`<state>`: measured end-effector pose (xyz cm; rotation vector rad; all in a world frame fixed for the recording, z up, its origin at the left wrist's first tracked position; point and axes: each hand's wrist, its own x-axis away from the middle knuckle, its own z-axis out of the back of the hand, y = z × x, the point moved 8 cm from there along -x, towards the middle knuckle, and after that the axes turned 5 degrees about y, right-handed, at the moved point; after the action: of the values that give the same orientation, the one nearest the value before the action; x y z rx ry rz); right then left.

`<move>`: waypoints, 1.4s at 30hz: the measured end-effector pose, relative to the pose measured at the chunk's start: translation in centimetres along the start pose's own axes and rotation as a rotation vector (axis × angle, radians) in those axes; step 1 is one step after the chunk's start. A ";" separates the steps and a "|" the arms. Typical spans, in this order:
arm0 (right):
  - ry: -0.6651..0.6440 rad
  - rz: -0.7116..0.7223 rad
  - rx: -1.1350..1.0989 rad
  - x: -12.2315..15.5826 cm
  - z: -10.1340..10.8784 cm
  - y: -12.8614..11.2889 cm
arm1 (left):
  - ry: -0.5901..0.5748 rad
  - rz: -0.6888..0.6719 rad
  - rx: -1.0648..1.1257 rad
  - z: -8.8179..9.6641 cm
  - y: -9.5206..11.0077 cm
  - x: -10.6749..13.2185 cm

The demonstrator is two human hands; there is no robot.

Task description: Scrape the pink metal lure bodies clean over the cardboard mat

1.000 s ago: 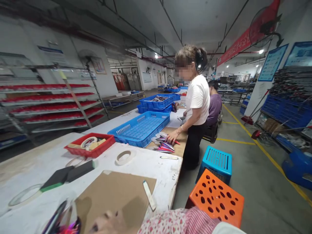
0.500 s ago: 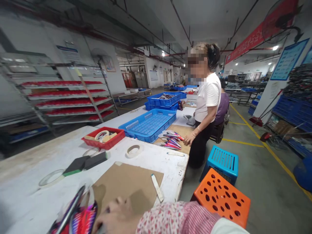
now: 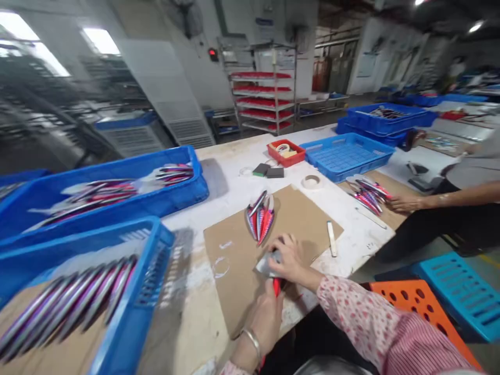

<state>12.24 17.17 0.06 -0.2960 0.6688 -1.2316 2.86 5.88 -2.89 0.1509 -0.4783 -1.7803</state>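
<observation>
On the brown cardboard sheet [image 3: 234, 281], my left hand [image 3: 262, 315], with a bangle at its wrist, is closed around a fishing lure [image 3: 277, 286] whose red end shows past the fingers. Just beyond it, my right hand [image 3: 289, 258] grips a grey, flat-looking piece [image 3: 266, 264] against the lure; its exact kind is hard to tell. The fingers hide most of the lure. Farther up the sheet lies a small bunch of pink, purple and silver fishing lures [image 3: 260, 216]. A white-handled tool [image 3: 332, 238] rests at the sheet's right edge.
Blue crates [image 3: 164, 260] with lures stand left. Behind are dark blocks [image 3: 275, 172], a tape roll [image 3: 311, 181], a red tray [image 3: 287, 161] and a blue basket [image 3: 344, 169]. At right, a co-worker's hand [image 3: 406, 203] touches other lures; orange [image 3: 410, 299] and teal stools stand below.
The view has swung left and down, bringing the blue crates in. The bunch of lures now lies on the cardboard, and both my hands are together over one lure.
</observation>
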 end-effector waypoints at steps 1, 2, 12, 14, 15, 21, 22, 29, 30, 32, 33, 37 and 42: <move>-0.003 0.011 -0.013 0.1 -0.1 0.1 | -0.027 0.058 0.046 -0.1 -0.4 0.2; 0.003 0.007 -0.010 0.0 0.0 0.4 | -0.041 0.095 0.085 -0.1 -0.5 0.1; 0.043 0.031 -0.017 0.1 0.2 0.3 | -0.139 0.159 0.195 -0.2 -0.4 -0.4; 0.060 -0.018 0.004 -0.6 0.4 1.2 | -0.116 0.135 0.274 0.1 -0.5 -0.4; 0.080 -0.038 0.024 -0.9 0.6 1.6 | -0.108 0.126 0.312 0.2 -0.6 -0.5; 0.076 0.074 -0.129 1.5 0.5 1.2 | -0.098 0.092 0.461 -0.2 -1.8 -0.6; 0.069 0.092 -0.156 1.8 0.5 1.2 | -0.099 0.087 0.486 -0.3 -2.0 -0.6; 0.131 0.061 0.013 1.3 2.1 1.7 | -0.078 0.080 0.590 -0.4 -2.5 -0.5; 0.099 0.106 0.000 1.8 1.9 1.1 | -0.084 0.083 0.611 -0.5 -2.5 -0.5; 0.039 0.186 -0.043 2.7 1.4 0.1 | -0.099 0.082 0.642 -0.5 -2.5 -0.4; 0.031 0.195 -0.052 2.8 1.4 0.1 | -0.097 0.079 0.644 -0.5 -2.5 -0.4; 0.128 0.059 0.033 0.4 2.9 3.0 | -0.057 0.077 0.562 -0.3 -2.5 -0.5; 0.212 -0.131 -0.182 -1.7 2.7 4.4 | -0.080 0.096 0.476 -0.5 -2.1 -0.3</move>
<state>17.03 19.83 0.27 -0.3675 0.9602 -1.3406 1.21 6.47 -4.24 0.3828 -0.9472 -1.5574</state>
